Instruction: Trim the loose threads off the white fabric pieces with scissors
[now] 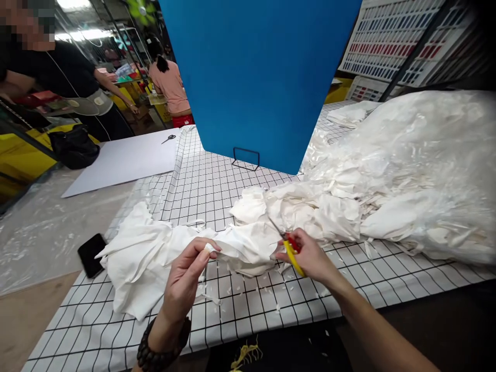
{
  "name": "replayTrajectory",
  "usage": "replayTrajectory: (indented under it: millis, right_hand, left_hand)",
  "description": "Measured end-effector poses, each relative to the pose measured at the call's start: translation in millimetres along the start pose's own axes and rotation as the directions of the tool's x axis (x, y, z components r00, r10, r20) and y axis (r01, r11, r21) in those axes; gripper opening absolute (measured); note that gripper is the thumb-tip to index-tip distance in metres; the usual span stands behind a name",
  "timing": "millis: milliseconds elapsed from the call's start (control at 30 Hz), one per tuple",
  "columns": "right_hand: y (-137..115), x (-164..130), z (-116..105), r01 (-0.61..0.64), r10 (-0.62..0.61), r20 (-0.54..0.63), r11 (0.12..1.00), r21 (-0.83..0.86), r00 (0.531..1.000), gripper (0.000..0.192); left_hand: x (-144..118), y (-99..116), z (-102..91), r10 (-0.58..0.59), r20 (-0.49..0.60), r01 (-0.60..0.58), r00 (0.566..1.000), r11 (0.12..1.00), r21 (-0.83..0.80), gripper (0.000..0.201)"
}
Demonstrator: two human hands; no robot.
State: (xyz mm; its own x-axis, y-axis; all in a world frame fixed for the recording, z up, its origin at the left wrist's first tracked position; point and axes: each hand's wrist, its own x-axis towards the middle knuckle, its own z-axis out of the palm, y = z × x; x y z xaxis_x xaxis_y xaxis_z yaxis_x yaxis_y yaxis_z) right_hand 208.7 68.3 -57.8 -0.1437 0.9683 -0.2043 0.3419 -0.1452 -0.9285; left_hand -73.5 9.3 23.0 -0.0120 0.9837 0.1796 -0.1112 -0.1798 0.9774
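Note:
Between thumb and fingers, my left hand (185,274) pinches the edge of a piece of white fabric (244,243). A pair of scissors (293,257) with yellow and red handles sits in my right hand (310,256), blades pointing up and to the left. The right fingertips also touch the right end of the same fabric, which stretches between both hands. More white fabric (135,258) lies bunched left of my left hand. Beyond the hands is a heap of white cloth pieces (306,206). Small white scraps (278,307) are scattered on the checked tablecloth (248,320).
A blue board (256,82) stands upright at the back by a black wire stand (246,159). A large clear plastic bag (434,155) of white cloth fills the right. At left are a phone (92,255), a white sheet (132,160) and black scissors (169,139). Two people stand beyond.

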Motion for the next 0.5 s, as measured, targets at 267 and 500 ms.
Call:
replayTrajectory:
  millis: [267, 500]
  right_hand:
    - [-17.0, 7.6, 35.6, 0.106, -0.107, -0.017, 0.992, -0.066, 0.994, 0.019]
    - [-92.4, 38.6, -38.1, 0.038, -0.105, 0.186, 0.942, 0.335, 0.977, 0.035]
  left_hand:
    - [-2.7, -6.5, -17.1, -0.049, -0.161, 0.030, 0.986, 0.993, -0.117, 0.018]
    - [-1.5, 9.0, -30.5, -0.071, -0.200, 0.005, 0.977, 0.950, -0.312, 0.019]
